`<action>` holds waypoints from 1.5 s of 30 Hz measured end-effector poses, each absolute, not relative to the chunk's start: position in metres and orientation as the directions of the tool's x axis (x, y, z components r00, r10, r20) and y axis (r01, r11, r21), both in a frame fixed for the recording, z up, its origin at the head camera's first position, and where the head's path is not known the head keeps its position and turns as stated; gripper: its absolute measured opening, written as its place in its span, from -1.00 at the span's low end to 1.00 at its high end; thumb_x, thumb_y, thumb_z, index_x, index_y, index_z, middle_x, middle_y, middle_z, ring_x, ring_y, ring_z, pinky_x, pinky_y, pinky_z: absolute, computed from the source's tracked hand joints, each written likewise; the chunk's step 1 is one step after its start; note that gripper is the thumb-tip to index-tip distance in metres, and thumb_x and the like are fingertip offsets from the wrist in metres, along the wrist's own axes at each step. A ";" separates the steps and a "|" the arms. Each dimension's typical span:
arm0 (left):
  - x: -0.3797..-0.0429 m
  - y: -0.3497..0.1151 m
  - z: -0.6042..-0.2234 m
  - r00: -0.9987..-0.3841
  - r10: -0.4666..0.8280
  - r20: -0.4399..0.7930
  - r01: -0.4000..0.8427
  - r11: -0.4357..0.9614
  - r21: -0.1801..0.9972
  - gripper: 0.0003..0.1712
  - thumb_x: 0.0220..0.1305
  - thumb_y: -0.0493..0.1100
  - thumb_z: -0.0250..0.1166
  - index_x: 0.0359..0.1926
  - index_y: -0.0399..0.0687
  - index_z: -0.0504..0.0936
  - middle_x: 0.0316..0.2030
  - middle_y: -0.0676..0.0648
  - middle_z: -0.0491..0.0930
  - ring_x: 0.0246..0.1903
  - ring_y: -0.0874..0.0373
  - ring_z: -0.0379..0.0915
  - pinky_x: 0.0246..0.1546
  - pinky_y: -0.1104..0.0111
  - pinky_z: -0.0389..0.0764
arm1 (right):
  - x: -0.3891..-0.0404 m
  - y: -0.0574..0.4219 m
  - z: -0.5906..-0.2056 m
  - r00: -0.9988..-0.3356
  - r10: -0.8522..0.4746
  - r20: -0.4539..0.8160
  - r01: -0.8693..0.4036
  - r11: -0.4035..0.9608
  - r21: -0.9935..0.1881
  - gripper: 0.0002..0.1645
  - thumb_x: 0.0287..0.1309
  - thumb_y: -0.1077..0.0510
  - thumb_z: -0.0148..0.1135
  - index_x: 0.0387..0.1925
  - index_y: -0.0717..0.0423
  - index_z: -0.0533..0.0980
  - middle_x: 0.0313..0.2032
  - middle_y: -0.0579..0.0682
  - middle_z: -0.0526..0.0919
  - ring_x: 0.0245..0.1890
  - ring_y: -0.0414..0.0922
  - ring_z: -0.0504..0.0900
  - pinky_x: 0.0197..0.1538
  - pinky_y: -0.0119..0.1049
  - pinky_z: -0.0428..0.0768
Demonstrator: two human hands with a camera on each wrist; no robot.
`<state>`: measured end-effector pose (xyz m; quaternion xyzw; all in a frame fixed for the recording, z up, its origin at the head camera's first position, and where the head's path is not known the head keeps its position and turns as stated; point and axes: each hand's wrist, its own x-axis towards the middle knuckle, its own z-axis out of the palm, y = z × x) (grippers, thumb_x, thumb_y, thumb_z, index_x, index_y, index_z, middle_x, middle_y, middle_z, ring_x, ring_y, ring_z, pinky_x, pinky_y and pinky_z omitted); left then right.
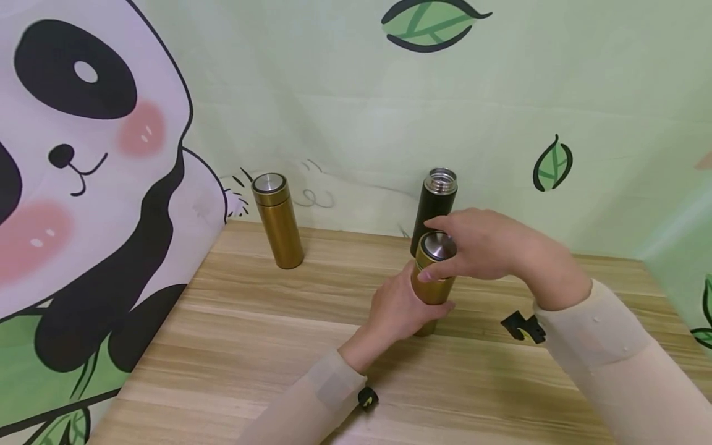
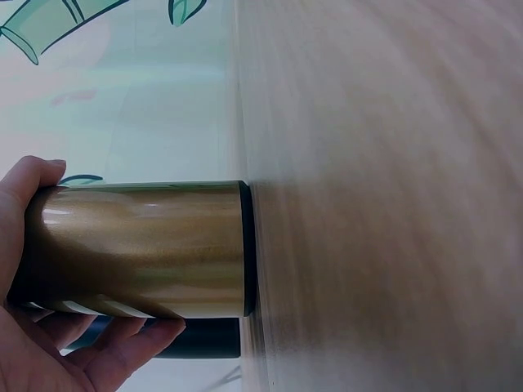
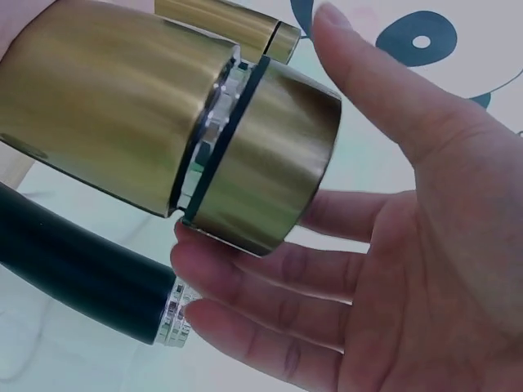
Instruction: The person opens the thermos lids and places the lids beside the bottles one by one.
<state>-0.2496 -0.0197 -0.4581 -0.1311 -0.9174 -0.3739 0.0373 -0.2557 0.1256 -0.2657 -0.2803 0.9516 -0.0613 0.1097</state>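
Before me a gold thermos bottle (image 1: 435, 290) stands upright on the wooden table, its base meeting the top in the left wrist view. My left hand (image 1: 394, 306) grips its body, thumb on one side and fingers on the other. The gold cap (image 3: 270, 159) with a silver top sits slightly raised, and a band of bright thread shows under it. Around that cap my right hand (image 1: 484, 244) is spread loosely, thumb held away and fingertips close by its far side. Just behind stands a black thermos bottle (image 1: 434, 207), capless, its steel mouth showing.
Another gold thermos bottle (image 1: 282, 228), capped, stands at the back left of the wooden table (image 1: 250, 346). A pale green backdrop (image 1: 334, 123) with a panda and leaves rises behind the table. Small black pieces (image 1: 523, 327) are at the wrists of both sleeves.
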 end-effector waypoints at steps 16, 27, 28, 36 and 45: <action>-0.247 -0.020 -0.459 -0.967 0.200 0.158 0.253 0.682 0.687 -0.14 0.07 0.36 0.50 0.30 0.14 0.47 -0.04 0.05 0.72 -0.14 0.13 0.64 -0.24 0.25 0.56 | -0.251 0.109 -0.274 -0.901 -0.419 -0.110 -0.421 0.907 -0.005 -0.17 0.04 -0.63 0.28 -0.44 0.08 0.53 -0.54 -0.02 0.58 -0.51 -0.06 0.54 -0.48 -0.22 0.45; -0.247 -0.020 -0.459 -0.971 0.191 0.143 0.236 0.681 0.693 -0.15 0.05 0.35 0.52 0.27 0.10 0.48 -0.07 0.06 0.72 -0.17 0.14 0.64 -0.25 0.25 0.56 | -0.249 0.105 -0.278 -0.921 -0.377 -0.102 -0.380 0.925 0.017 -0.19 0.11 -0.59 0.24 -0.39 0.11 0.53 -0.54 -0.01 0.59 -0.51 -0.05 0.56 -0.50 -0.19 0.48; -0.247 -0.020 -0.458 -0.972 0.189 0.138 0.231 0.687 0.689 -0.14 0.05 0.36 0.51 0.28 0.09 0.47 -0.07 0.06 0.72 -0.18 0.14 0.64 -0.25 0.25 0.56 | -0.250 0.105 -0.278 -0.920 -0.378 -0.101 -0.381 0.924 0.014 -0.21 0.13 -0.56 0.25 -0.37 0.12 0.54 -0.53 -0.01 0.59 -0.51 -0.05 0.56 -0.50 -0.19 0.48; -0.248 -0.019 -0.456 -0.977 0.185 0.105 0.207 0.707 0.676 -0.08 0.07 0.35 0.50 0.33 0.05 0.43 -0.02 0.02 0.72 -0.14 0.11 0.65 -0.19 0.21 0.58 | -0.252 0.105 -0.280 -0.910 -0.403 -0.092 -0.404 0.915 -0.009 -0.31 0.18 -0.41 0.32 -0.31 0.18 0.52 -0.54 0.00 0.59 -0.52 -0.04 0.56 -0.49 -0.19 0.48; -0.248 -0.019 -0.455 -0.975 0.194 0.108 0.214 0.698 0.683 -0.02 0.07 0.37 0.50 0.40 0.14 0.34 -0.01 0.05 0.71 -0.12 0.13 0.64 -0.19 0.23 0.57 | -0.252 0.105 -0.280 -0.897 -0.430 -0.099 -0.432 0.902 -0.001 -0.29 0.18 -0.39 0.35 -0.24 0.21 0.52 -0.50 0.02 0.60 -0.49 -0.03 0.58 -0.40 -0.14 0.54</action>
